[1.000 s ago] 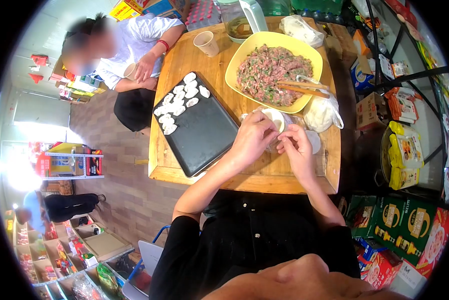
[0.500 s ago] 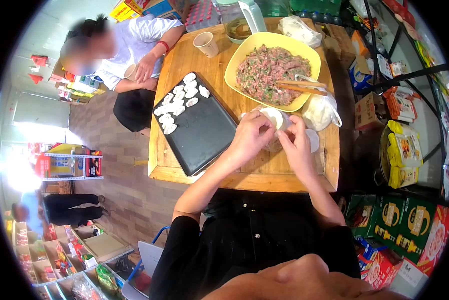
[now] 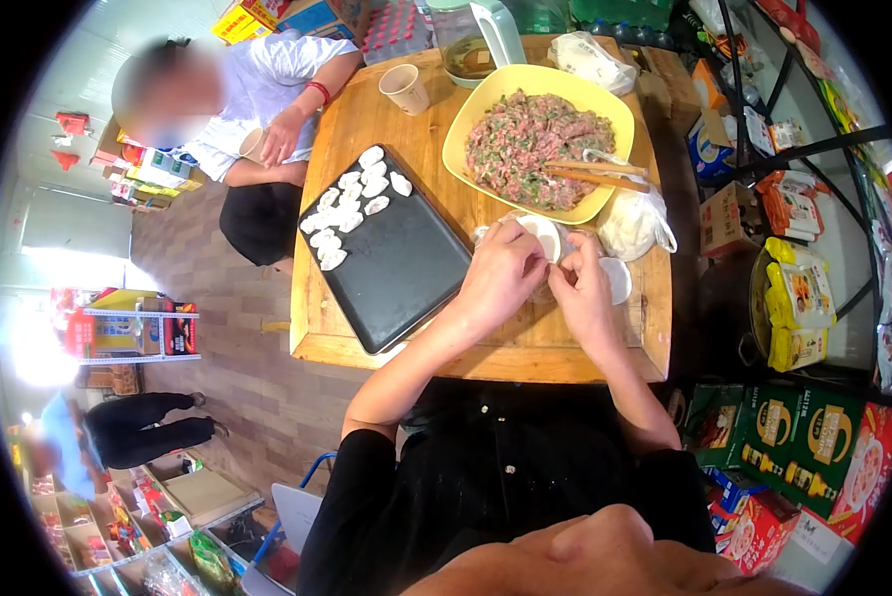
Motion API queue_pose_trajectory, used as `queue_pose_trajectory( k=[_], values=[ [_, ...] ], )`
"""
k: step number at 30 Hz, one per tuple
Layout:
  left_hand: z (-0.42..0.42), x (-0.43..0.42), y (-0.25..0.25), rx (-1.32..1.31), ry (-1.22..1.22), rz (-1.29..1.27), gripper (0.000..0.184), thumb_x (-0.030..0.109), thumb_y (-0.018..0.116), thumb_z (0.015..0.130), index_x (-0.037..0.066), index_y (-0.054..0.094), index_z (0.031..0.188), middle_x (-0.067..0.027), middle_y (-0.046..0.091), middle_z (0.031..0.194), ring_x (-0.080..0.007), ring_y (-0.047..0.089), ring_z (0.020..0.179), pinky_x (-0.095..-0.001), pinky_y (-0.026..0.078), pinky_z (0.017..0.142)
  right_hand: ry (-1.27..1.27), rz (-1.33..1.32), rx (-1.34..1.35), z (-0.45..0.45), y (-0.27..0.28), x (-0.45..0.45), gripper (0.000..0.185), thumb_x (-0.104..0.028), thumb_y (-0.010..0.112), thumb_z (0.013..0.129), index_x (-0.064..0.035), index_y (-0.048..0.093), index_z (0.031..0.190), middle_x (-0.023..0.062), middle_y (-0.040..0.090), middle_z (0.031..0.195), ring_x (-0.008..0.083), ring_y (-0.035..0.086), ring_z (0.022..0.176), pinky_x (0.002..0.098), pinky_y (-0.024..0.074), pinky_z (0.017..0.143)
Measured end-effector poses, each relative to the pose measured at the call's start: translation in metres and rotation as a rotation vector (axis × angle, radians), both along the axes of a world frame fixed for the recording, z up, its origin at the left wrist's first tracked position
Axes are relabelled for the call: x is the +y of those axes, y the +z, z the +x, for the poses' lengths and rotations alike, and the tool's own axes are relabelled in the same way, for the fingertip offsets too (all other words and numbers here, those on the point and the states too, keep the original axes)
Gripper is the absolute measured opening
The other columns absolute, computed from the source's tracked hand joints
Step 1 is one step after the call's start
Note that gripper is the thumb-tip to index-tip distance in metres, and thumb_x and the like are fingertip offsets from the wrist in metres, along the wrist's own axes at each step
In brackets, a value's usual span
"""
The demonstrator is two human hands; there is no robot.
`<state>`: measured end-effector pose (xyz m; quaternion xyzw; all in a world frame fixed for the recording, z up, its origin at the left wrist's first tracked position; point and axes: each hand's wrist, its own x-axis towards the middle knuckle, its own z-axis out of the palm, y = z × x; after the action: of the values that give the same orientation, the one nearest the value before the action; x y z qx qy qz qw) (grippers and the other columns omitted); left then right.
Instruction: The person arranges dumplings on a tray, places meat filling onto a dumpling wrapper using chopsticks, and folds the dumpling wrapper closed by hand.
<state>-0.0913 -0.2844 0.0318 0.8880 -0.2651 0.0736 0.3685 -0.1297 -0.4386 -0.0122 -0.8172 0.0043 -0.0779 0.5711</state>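
A round white dumpling wrapper (image 3: 541, 236) is held up over the near part of the table. My left hand (image 3: 503, 268) grips it from the left, fingers curled around its edge. The fingertips of my right hand (image 3: 581, 285) pinch its lower right edge. Beneath my hands lies clear plastic, partly hidden, and a second pale wrapper (image 3: 617, 281) rests by my right hand. Left of my hands, a black tray (image 3: 391, 283) carries several filled dumplings (image 3: 338, 215) at its far left end. A yellow bowl (image 3: 456, 149) of minced meat filling (image 3: 535, 149) stands just beyond my hands.
Chopsticks (image 3: 595, 176) lie across the bowl's right side. Beside it is a tied plastic bag (image 3: 637, 226) with pale contents. A paper cup (image 3: 404, 89) and a pitcher (image 3: 500, 35) stand at the back. Someone (image 3: 267, 94) sits at the table's left; packed shelves line the right.
My right fingertips have closed in on the wrapper's lower edge, nearer my left hand. The seated person's head has turned, and the person at far left has shifted.
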Motion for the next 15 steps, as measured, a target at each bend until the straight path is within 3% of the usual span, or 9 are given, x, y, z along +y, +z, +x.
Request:
queue_pose_trajectory(
  k=[2,4,8,11,13,15],
  values=[
    [0.000,0.000,-0.001,-0.003,0.006,-0.014,0.012,0.006,0.071,0.077,0.000,0.064,0.084,-0.0135,0.060,0.089,-0.0344,0.056,0.089,-0.0425,0.045,0.081,0.010,0.017,0.030,0.000,-0.006,0.000,0.041,-0.002,0.063,0.087,-0.0007,0.044,0.123,0.0102,0.058,0.069,0.0200,0.059,0.064,0.0340,0.0449,0.061],
    [-0.001,0.001,-0.001,-0.011,0.016,-0.028,0.012,0.006,0.071,0.077,0.000,0.064,0.084,-0.0137,0.059,0.089,-0.0344,0.056,0.088,-0.0427,0.045,0.081,0.013,0.268,0.039,0.003,-0.021,0.001,0.040,-0.001,0.061,0.089,-0.0014,0.043,0.125,0.0077,0.062,0.075,0.0145,0.058,0.068,0.0300,0.0448,0.064],
    [-0.005,0.002,0.001,0.034,0.031,-0.057,0.018,0.009,0.073,0.077,0.000,0.063,0.089,-0.0150,0.059,0.093,-0.0349,0.055,0.091,-0.0429,0.046,0.082,0.067,0.406,0.096,0.006,-0.028,-0.002,0.041,0.001,0.059,0.091,-0.0021,0.041,0.127,0.0067,0.063,0.083,0.0118,0.057,0.073,0.0263,0.0446,0.067],
    [-0.008,0.000,0.001,-0.032,0.032,-0.050,0.024,0.013,0.075,0.076,0.001,0.063,0.093,-0.0156,0.058,0.098,-0.0353,0.055,0.094,-0.0429,0.046,0.083,0.085,0.559,0.179,0.008,-0.021,-0.006,0.041,0.000,0.058,0.092,-0.0039,0.041,0.128,0.0044,0.061,0.083,0.0094,0.053,0.069,0.0239,0.0418,0.061],
    [-0.008,0.000,0.000,-0.066,0.045,-0.045,0.027,0.015,0.076,0.076,0.001,0.062,0.095,-0.0158,0.058,0.101,-0.0357,0.054,0.096,-0.0428,0.046,0.084,0.111,0.684,0.406,0.008,-0.007,-0.012,0.040,-0.003,0.057,0.092,-0.0057,0.041,0.129,0.0019,0.058,0.080,0.0059,0.048,0.064,0.0217,0.0361,0.054],
    [-0.006,0.003,-0.001,-0.018,0.013,-0.027,0.029,0.018,0.077,0.076,0.003,0.062,0.096,-0.0155,0.057,0.104,-0.0360,0.054,0.096,-0.0432,0.046,0.084,0.119,0.648,0.382,0.008,0.000,-0.010,0.040,-0.006,0.057,0.093,-0.0074,0.041,0.129,-0.0010,0.054,0.076,0.0041,0.042,0.059,0.0208,0.0307,0.050]
  ],
)
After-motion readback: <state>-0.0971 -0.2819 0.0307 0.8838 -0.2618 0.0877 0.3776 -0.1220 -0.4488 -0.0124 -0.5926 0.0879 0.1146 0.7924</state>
